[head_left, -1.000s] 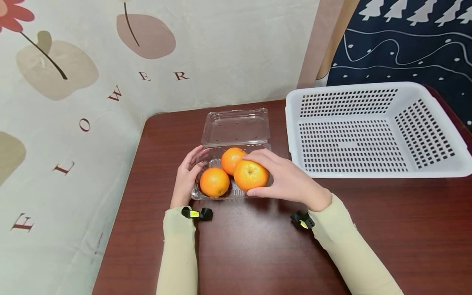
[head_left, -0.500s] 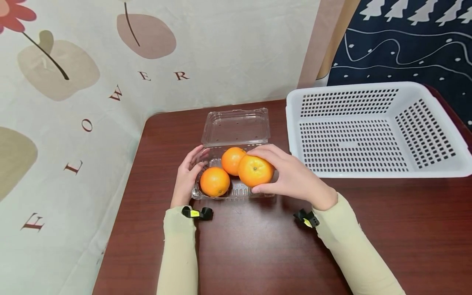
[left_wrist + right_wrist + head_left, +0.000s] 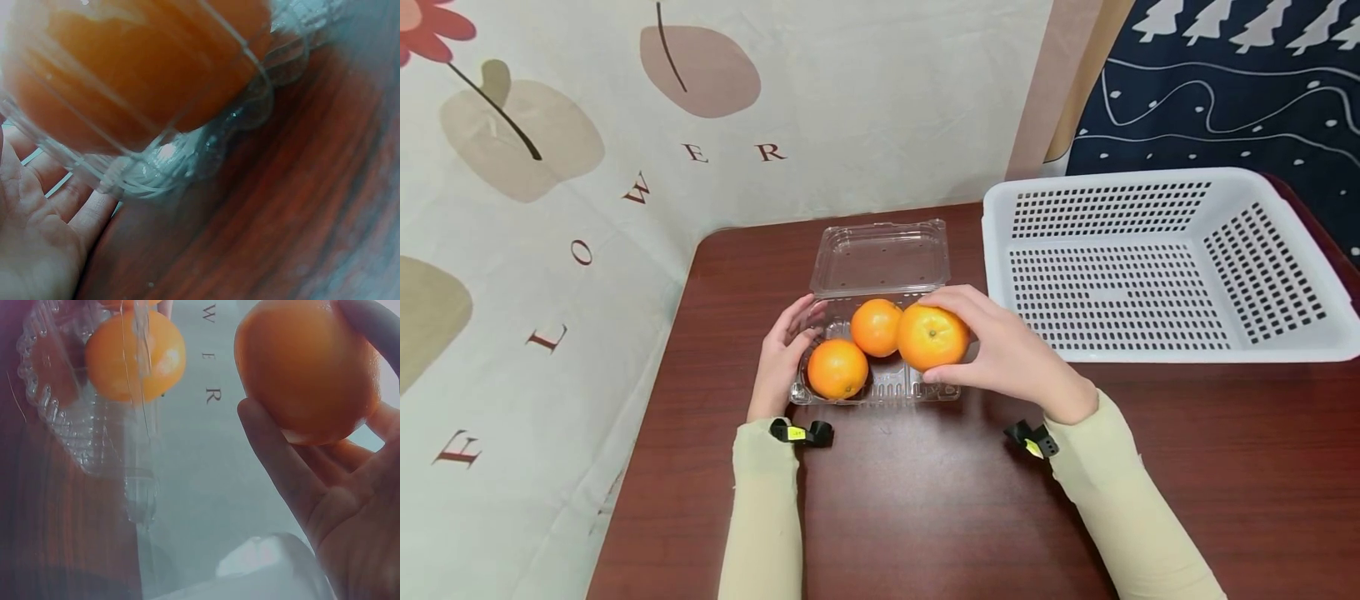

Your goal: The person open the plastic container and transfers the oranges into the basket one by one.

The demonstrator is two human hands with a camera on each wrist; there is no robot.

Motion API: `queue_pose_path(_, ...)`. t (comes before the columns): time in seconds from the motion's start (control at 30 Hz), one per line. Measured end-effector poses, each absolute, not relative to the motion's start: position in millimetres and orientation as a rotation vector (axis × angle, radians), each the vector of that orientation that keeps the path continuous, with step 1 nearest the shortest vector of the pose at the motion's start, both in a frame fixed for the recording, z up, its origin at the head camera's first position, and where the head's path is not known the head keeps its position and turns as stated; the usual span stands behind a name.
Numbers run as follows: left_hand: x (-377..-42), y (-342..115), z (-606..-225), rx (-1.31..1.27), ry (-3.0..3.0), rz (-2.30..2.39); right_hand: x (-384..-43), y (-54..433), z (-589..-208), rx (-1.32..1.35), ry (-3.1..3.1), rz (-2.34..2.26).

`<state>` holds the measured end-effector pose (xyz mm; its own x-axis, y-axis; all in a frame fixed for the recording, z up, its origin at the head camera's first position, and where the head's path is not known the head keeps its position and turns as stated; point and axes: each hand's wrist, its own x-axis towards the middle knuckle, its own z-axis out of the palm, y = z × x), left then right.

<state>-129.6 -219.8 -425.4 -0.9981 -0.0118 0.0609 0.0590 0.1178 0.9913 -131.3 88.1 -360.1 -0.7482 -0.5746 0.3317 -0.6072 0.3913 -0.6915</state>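
Observation:
My right hand [image 3: 1000, 350] grips an orange [image 3: 933, 337] between thumb and fingers, above the right end of a clear plastic clamshell box [image 3: 891, 392]. In the right wrist view the held orange [image 3: 306, 369] is apart from the box, with fingers around it. Two more oranges lie in the box: one at front left [image 3: 838, 369], one at the back middle [image 3: 876, 327]. My left hand [image 3: 778, 362] rests against the box's left side. In the left wrist view its fingers [image 3: 90, 212] look fairly straight, touching the outside of the clear wall. The left thumb is hidden there.
The box's lid [image 3: 882, 257] lies folded back towards the wall. A large white perforated basket [image 3: 1112, 293] stands at the right on the dark red-brown table [image 3: 895, 517]. A printed cloth [image 3: 880, 108] hangs behind the table and along its left side.
My right hand has lifted the orange and carried it rightward and slightly back, away from the other two. The left hand and the box have stayed in place.

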Motion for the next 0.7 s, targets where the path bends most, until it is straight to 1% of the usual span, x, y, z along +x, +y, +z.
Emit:
queue_pose_path(0.4,-130.5,-220.2,-426.0,-0.072,-2.296,-2.061,-134.8,98.6,-357.2,1.059,-2.528,1.31)
queue_pose_path(0.7,-130.6,-220.3,-426.4,-0.083,-2.28,-2.071,-136.2,106.6,-353.8,0.951,-2.568,1.329)
